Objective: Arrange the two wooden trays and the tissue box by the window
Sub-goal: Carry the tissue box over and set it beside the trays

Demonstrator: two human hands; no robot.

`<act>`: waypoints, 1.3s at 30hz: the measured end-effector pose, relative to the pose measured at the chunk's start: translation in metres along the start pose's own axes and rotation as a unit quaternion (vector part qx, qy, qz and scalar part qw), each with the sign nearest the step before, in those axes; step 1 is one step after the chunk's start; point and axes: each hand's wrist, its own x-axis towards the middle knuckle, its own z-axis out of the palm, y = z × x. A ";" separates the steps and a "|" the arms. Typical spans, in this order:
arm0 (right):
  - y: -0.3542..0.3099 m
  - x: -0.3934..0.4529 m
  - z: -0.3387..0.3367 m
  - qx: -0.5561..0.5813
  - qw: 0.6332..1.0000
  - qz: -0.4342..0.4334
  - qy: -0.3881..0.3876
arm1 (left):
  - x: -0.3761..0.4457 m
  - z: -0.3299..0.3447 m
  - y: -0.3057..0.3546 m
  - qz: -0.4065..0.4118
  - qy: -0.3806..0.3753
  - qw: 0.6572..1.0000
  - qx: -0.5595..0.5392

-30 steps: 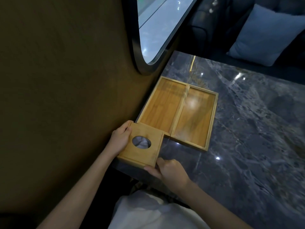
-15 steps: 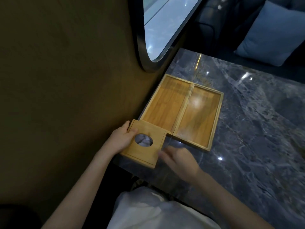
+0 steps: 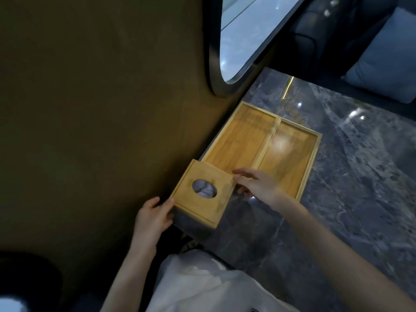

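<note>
Now the tissue box (image 3: pixel 203 194) sits at the near corner of the table (image 3: pixel 351 194), right by the wall (image 3: pixel 101 109). The left hand (image 3: pixel 155 218) is on the box's near left corner, with its thumb and fingers closed on the wood. The right hand (image 3: pixel 256 185) is on the other side, at the box's far right corner. Its fingers are spread and touch the edge; it does not seem to squeeze. So the box lies between the two hands, and both are about as near.

The two wooden trays (image 3: pixel 263 147) lie side by side, touching, along the table's wall edge, just past the box. Their long sides run away from the person, toward the window (image 3: pixel 243 34). The box's far edge seems to overlap the near end of the left tray.

The table is dark, shiny stone, so the box will likely slide easily. The room is dim, with a blue cushion (image 3: pixel 387 59) beyond the far edge.
</note>
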 end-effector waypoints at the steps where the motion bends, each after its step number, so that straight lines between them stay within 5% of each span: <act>1: 0.003 0.002 0.003 0.016 1.000 0.009 -0.016 | 0.000 0.004 -0.006 -0.018 -0.019 0.999 -0.030; 5: 0.016 0.008 0.008 -0.010 0.999 -0.016 -0.028 | 0.001 0.019 -0.019 -0.042 -0.067 0.989 -0.129; 39: -0.012 0.014 0.026 -0.047 0.998 -0.049 0.004 | 0.033 0.014 -0.010 0.003 -0.002 0.999 -0.033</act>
